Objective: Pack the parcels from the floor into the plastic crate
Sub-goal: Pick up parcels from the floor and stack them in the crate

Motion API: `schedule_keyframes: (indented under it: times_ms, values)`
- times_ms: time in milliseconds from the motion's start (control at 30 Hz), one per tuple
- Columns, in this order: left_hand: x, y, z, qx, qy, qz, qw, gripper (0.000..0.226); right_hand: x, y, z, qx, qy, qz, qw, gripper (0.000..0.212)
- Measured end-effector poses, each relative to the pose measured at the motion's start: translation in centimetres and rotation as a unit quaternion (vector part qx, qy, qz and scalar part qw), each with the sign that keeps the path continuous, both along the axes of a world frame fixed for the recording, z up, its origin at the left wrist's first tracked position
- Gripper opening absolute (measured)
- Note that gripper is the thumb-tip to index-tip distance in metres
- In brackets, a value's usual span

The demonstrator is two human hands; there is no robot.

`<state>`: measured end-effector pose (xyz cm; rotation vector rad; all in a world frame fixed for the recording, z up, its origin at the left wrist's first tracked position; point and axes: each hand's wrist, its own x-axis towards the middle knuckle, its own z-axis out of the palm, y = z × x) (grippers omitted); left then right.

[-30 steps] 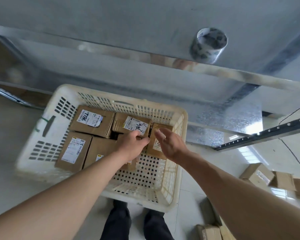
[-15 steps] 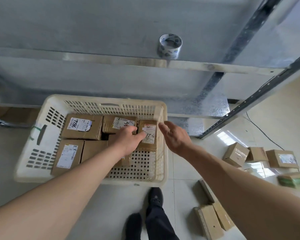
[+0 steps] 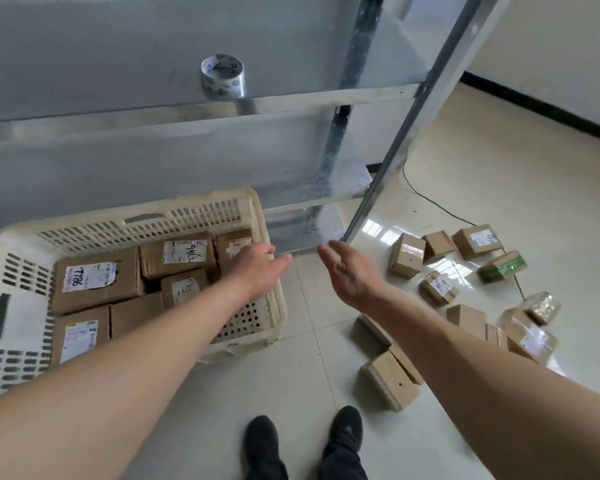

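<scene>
The cream plastic crate (image 3: 125, 220) stands on the floor at the left, holding several brown cardboard parcels (image 3: 94, 278) with white labels. My left hand (image 3: 257, 271) hovers over the crate's right rim with fingers relaxed and nothing in it. Over the bare floor between crate and loose parcels, my right hand (image 3: 350, 271) is stretched out flat and empty. Several more parcels (image 3: 406, 254) lie scattered on the tiles at the right, among them a green one (image 3: 503, 268) and two wrapped in clear film (image 3: 530, 334).
A metal shelf unit (image 3: 326, 98) rises behind the crate, with a roll of tape (image 3: 222, 76) on its shelf and a slanted upright (image 3: 413, 123) reaching the floor. A black cable (image 3: 430, 199) runs across the tiles. My two shoes (image 3: 302, 441) stand at the bottom.
Both hands have come out of the crate and moved right, leaving the last parcel inside. The view has swung right, showing more of the scattered parcels.
</scene>
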<state>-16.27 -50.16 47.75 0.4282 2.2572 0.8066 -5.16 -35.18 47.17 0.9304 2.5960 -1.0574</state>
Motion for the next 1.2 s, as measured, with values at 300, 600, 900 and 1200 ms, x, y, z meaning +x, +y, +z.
schedule_keyframes:
  times_ms: [300, 600, 900, 1200]
  values:
    - [8.0, 7.8, 0.4, 0.001, -0.01, -0.075, 0.997, 0.057, 10.4, 5.6, -0.1, -0.001, 0.0, -0.089, 0.996, 0.066]
    - [18.2, 16.9, 0.7, -0.027, 0.01, -0.13, 0.991, 0.056, 22.4, 13.2, -2.1, -0.046, 0.02, -0.175, 0.983, 0.069]
    - [29.1, 27.1, 0.6, -0.014, 0.001, -0.151, 0.988, 0.055, 34.5, 21.9, -2.4, -0.067, 0.007, -0.225, 0.972, 0.063]
    - [33.7, 34.0, 0.8, -0.022, 0.003, -0.171, 0.985, 0.054, 40.5, 28.2, -2.0, -0.061, 0.019, -0.27, 0.961, 0.053]
